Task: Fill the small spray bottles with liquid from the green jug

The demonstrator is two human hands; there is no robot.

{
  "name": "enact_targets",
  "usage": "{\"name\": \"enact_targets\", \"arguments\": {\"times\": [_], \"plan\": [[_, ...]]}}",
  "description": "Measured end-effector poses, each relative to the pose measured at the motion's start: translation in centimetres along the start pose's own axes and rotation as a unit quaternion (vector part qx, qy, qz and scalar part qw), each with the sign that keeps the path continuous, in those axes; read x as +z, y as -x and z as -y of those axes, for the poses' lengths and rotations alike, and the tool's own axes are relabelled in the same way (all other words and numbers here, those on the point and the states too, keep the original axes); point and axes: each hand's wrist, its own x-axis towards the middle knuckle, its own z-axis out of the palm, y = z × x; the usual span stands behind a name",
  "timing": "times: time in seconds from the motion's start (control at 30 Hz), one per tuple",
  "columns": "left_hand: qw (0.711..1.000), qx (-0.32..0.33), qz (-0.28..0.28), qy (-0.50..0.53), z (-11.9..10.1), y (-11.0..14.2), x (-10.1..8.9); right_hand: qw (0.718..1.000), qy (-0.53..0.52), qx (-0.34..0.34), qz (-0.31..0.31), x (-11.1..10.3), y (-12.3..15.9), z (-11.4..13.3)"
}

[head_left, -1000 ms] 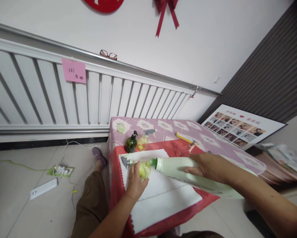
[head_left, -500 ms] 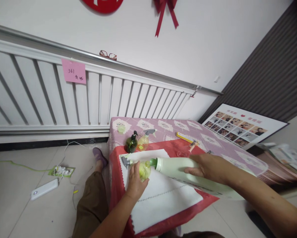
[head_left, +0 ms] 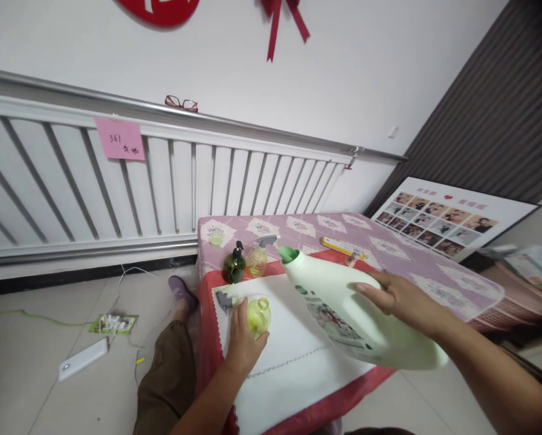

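My right hand (head_left: 383, 296) grips a large pale-green detergent jug (head_left: 343, 302) by its handle. The jug leans to the left, its green spout apart from the small bottle. My left hand (head_left: 246, 338) is wrapped round a small clear yellow-green bottle (head_left: 259, 317), whose open mouth faces up. A grey spray head (head_left: 224, 300) lies just left of this bottle on the white cloth (head_left: 289, 374). Behind stand a dark green pump bottle (head_left: 234, 264) and a clear spray bottle (head_left: 256, 260) with a grey trigger.
A yellow box (head_left: 341, 247) lies on the patterned purple tablecloth (head_left: 300, 226), and a small pale-green round item (head_left: 216, 238) sits at its far left corner. A white radiator (head_left: 225, 181) runs behind the table. On the floor at left are a power strip (head_left: 114, 323) and cables.
The jug's spout has tipped up and drawn back from the small bottle's mouth, showing more of the jug's label. My left hand still holds the small bottle. The view has shifted slightly.
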Motion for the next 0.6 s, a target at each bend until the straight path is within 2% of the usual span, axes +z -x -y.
{"name": "enact_targets", "arguments": {"times": [0.07,0.17,0.3,0.47,0.6], "plan": [[1.000,0.003,0.003,-0.006,0.0,0.0,0.0,0.998,-0.027,0.021,-0.059,1.0,-0.1,-1.1],[1.000,0.007,0.002,-0.009,0.1,0.0,0.2,0.985,-0.077,0.053,-0.143,3.6,-0.4,-2.9],[1.000,0.006,-0.005,-0.002,0.5,-0.1,0.4,0.936,-0.209,0.098,-0.265,8.0,-1.2,-4.5],[1.000,-0.008,0.008,0.022,0.9,0.1,0.4,0.904,-0.263,0.114,-0.318,13.1,-1.9,-4.6],[0.998,-0.033,0.032,0.043,1.4,0.4,0.0,0.890,-0.285,0.129,-0.331,16.1,-1.4,-4.8]]}}
